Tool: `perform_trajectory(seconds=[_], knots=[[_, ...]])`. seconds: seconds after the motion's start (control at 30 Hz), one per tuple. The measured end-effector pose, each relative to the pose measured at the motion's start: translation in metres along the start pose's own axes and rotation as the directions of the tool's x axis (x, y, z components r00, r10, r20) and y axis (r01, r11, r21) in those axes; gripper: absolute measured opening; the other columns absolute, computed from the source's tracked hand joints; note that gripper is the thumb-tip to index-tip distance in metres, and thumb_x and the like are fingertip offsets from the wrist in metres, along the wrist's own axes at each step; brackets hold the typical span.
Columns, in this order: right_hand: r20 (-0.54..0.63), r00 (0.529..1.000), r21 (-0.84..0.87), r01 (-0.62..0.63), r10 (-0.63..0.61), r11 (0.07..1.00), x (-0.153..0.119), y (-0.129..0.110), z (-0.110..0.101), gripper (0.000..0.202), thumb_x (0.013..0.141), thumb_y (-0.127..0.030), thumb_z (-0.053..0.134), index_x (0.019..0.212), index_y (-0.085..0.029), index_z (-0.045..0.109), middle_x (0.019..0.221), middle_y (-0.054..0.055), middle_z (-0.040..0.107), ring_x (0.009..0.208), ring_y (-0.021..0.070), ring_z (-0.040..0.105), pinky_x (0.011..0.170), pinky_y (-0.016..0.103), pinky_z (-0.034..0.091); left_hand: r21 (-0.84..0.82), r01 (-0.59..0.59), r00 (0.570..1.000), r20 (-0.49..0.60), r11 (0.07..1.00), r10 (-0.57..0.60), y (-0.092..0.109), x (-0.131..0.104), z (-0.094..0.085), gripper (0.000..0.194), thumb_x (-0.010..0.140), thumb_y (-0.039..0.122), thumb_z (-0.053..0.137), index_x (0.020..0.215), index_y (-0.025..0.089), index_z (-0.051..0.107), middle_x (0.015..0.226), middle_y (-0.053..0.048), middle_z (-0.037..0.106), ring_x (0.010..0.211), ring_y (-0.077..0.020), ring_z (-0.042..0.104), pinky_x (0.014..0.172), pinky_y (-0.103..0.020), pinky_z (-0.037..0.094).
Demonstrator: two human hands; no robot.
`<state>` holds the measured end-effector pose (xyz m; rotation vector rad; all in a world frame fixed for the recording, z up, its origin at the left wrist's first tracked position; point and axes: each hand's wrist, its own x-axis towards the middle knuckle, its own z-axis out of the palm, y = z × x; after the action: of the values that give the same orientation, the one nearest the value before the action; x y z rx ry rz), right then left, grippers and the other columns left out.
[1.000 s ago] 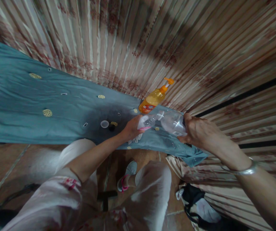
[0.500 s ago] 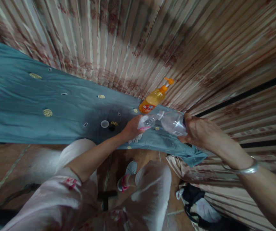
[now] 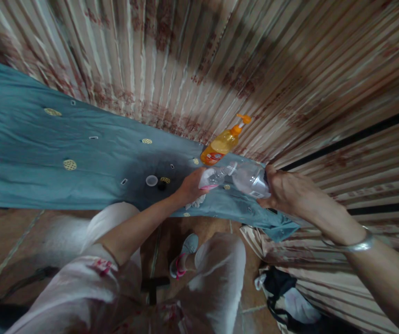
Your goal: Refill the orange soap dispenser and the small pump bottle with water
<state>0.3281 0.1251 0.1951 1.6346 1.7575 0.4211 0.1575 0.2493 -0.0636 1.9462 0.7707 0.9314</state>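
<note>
My right hand (image 3: 282, 188) is wrapped around the base of a clear plastic bottle (image 3: 250, 178), which lies on its side in the air with its narrow end towards the left. Facing it, my left hand (image 3: 191, 184) grips a small clear plastic container (image 3: 216, 176) with a white and pink part by the fingers. The two clear pieces meet end to end near the bottle's neck; whether they are joined I cannot tell. Just beyond them stands an orange pump bottle (image 3: 218, 147) of yellow liquid. Under my left hand, a crumpled whitish item (image 3: 196, 202) shows partly.
A blue patterned cloth (image 3: 105, 139) covers the long surface. On it lie a round translucent lid (image 3: 151, 180) and a small dark object (image 3: 162, 185). A pleated curtain (image 3: 171, 69) borders the back and right side. Dark and white items (image 3: 282, 287) rest low at the right.
</note>
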Motion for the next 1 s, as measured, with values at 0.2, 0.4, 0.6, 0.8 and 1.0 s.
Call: perform_trajectory(seconds=[0.2,0.4,0.6,0.8,1.0], knots=[[0.053,0.999,0.000,-0.003,0.003,1.000,0.002,0.000,-0.009,0.047,0.095,-0.042,0.078,0.121,-0.005,0.064,0.081,0.020,0.081,0.080,0.0373,0.083,0.058,0.034,0.034,-0.001,-0.019,1.000,0.023,1.000,0.019,0.001,0.000,-0.002,0.061,0.082,0.017,0.089,0.137,0.022,0.065,0.142,-0.015,0.079,0.133,-0.0354,0.076,0.114,-0.052,0.063],[0.078,0.997,-0.002,-0.027,0.027,1.000,0.003,-0.001,-0.010,0.044,0.095,-0.042,0.079,0.118,-0.008,0.065,0.082,0.019,0.082,0.081,0.0374,0.084,0.058,0.033,0.037,0.002,0.009,1.000,0.022,1.000,-0.009,0.001,-0.001,-0.001,0.061,0.081,0.015,0.088,0.136,0.022,0.063,0.140,-0.015,0.079,0.133,-0.0361,0.076,0.115,-0.052,0.063],[0.100,0.995,0.045,-0.027,0.022,0.999,0.001,-0.001,-0.014,0.039,0.096,-0.036,0.079,0.119,-0.009,0.063,0.086,0.023,0.082,0.087,0.0404,0.084,0.064,0.036,0.045,0.011,-0.009,1.000,0.001,1.000,0.009,-0.002,-0.001,0.005,0.060,0.081,0.017,0.088,0.134,0.024,0.062,0.138,-0.012,0.080,0.130,-0.0357,0.078,0.112,-0.052,0.064],[0.120,0.992,0.054,-0.041,0.034,0.998,-0.004,-0.004,-0.023,0.039,0.101,-0.034,0.077,0.123,-0.006,0.063,0.093,0.027,0.083,0.094,0.0411,0.085,0.068,0.037,0.049,0.023,-0.011,1.000,-0.006,1.000,0.011,-0.003,-0.001,0.006,0.058,0.082,0.018,0.088,0.134,0.024,0.063,0.135,-0.013,0.080,0.127,-0.0367,0.078,0.110,-0.052,0.064],[0.138,0.990,0.039,-0.036,0.030,0.999,0.000,-0.004,-0.023,0.046,0.100,-0.037,0.078,0.124,-0.002,0.064,0.092,0.027,0.082,0.091,0.0401,0.085,0.067,0.036,0.051,0.041,-0.040,0.999,-0.013,0.998,0.041,-0.007,-0.002,0.008,0.055,0.083,0.019,0.086,0.133,0.023,0.062,0.132,-0.011,0.080,0.125,-0.0347,0.078,0.107,-0.049,0.065]])
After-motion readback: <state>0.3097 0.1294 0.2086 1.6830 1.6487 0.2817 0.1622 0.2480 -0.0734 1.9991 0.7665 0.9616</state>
